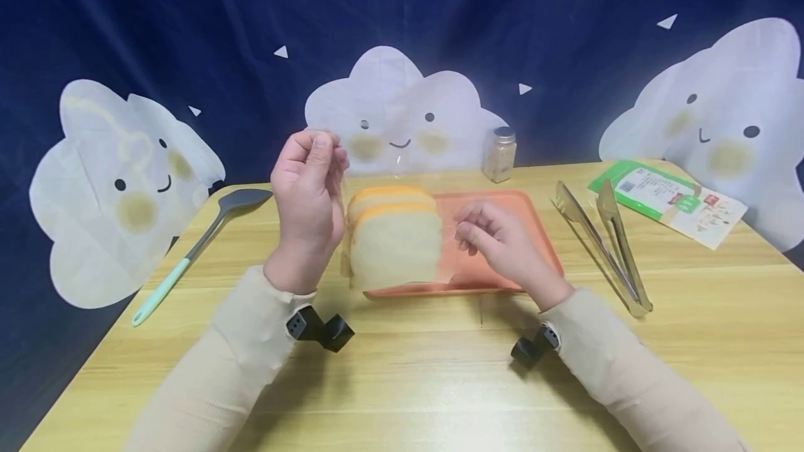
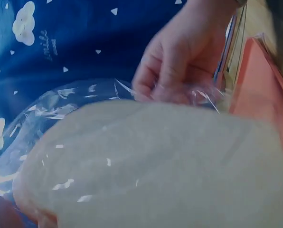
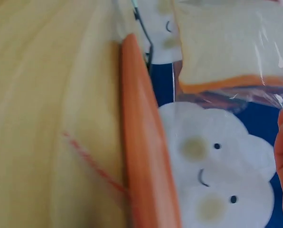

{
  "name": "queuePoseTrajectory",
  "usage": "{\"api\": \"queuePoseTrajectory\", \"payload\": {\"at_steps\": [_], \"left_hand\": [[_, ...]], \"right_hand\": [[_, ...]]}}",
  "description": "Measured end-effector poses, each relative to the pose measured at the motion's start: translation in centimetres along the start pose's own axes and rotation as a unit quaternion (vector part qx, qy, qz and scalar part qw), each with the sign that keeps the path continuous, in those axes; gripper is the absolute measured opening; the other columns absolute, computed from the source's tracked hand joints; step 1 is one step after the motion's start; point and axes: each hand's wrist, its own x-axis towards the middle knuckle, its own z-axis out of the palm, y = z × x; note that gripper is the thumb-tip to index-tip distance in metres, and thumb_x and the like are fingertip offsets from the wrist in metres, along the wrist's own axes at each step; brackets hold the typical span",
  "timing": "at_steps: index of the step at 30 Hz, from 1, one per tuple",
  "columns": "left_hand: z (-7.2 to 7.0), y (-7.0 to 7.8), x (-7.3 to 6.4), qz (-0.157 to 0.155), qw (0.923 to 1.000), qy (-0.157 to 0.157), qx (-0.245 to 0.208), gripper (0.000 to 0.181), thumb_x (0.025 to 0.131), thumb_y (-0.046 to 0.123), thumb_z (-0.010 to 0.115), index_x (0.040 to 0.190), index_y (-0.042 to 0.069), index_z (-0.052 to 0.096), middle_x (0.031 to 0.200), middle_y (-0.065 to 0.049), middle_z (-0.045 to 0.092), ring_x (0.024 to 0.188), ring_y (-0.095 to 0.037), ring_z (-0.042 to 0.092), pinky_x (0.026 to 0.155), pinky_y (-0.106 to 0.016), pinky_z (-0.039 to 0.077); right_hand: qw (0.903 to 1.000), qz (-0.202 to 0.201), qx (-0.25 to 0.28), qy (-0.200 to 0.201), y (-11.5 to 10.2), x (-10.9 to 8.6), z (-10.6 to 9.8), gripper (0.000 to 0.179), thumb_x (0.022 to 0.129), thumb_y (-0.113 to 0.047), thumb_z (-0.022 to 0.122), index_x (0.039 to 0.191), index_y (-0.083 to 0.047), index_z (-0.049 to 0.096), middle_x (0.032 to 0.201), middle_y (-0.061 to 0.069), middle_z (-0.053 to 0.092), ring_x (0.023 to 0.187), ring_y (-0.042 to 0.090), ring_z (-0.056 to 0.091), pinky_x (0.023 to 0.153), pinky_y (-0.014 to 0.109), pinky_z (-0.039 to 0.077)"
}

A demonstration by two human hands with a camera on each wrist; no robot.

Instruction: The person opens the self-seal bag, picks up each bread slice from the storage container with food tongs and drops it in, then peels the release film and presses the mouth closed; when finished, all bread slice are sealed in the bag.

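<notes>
Several slices of white bread (image 1: 396, 246) with orange-brown crusts stand upright in a clear plastic bag (image 2: 61, 107), over the left part of an orange tray (image 1: 502, 204). My left hand (image 1: 309, 187) is raised at the bag's upper left, thumb and curled fingers pinching the film. On the other side, my right hand (image 1: 499, 239) pinches the bag's edge between thumb and fingers. The left wrist view shows those right fingertips (image 2: 172, 92) on the crinkled plastic just beyond the bread. The tray's side also fills the middle of the right wrist view.
A grey spatula with a mint handle (image 1: 165, 288) lies at the left. Metal tongs (image 1: 606, 250) lie right of the tray, near a green and white packet (image 1: 668, 201). A small capped jar (image 1: 500, 155) stands behind. A blurred red strip (image 3: 94, 161) shows near the tray.
</notes>
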Motion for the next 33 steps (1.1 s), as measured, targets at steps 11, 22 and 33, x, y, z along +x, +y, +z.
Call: {"api": "queuePoseTrajectory", "payload": {"at_steps": [11,22,33], "left_hand": [[0.4,0.0,-0.4,0.014,0.9989,-0.044,0.001,0.025,0.093,-0.006,0.044,0.076,0.007,0.057,0.077,-0.004,0.053,0.067,-0.011,0.051,0.066,-0.019,0.044],[0.3,0.3,-0.4,0.017,0.9992,-0.035,0.005,0.024,0.093,-0.005,0.044,0.077,0.007,0.057,0.076,-0.003,0.053,0.066,-0.011,0.051,0.065,-0.019,0.044],[-0.6,0.6,-0.3,0.022,0.9995,0.005,-0.020,0.024,0.093,-0.007,0.045,0.076,0.004,0.057,0.078,-0.005,0.054,0.064,-0.010,0.054,0.064,-0.018,0.045]], "right_hand": [[0.9894,0.085,0.034,-0.113,2.2,-0.5,1.0,0.017,0.089,-0.001,0.056,0.103,0.008,0.060,0.089,0.011,0.064,0.078,0.010,0.060,0.073,0.026,0.052],[0.9872,0.093,0.014,-0.129,2.4,-0.5,1.8,0.009,0.086,0.000,0.060,0.093,0.005,0.063,0.088,0.010,0.063,0.078,0.008,0.057,0.071,0.023,0.050],[0.9906,0.075,-0.105,-0.047,1.2,-0.7,1.7,0.005,0.089,-0.002,0.054,0.085,-0.001,0.057,0.072,0.008,0.063,0.063,0.013,0.061,0.058,0.027,0.053]]}}
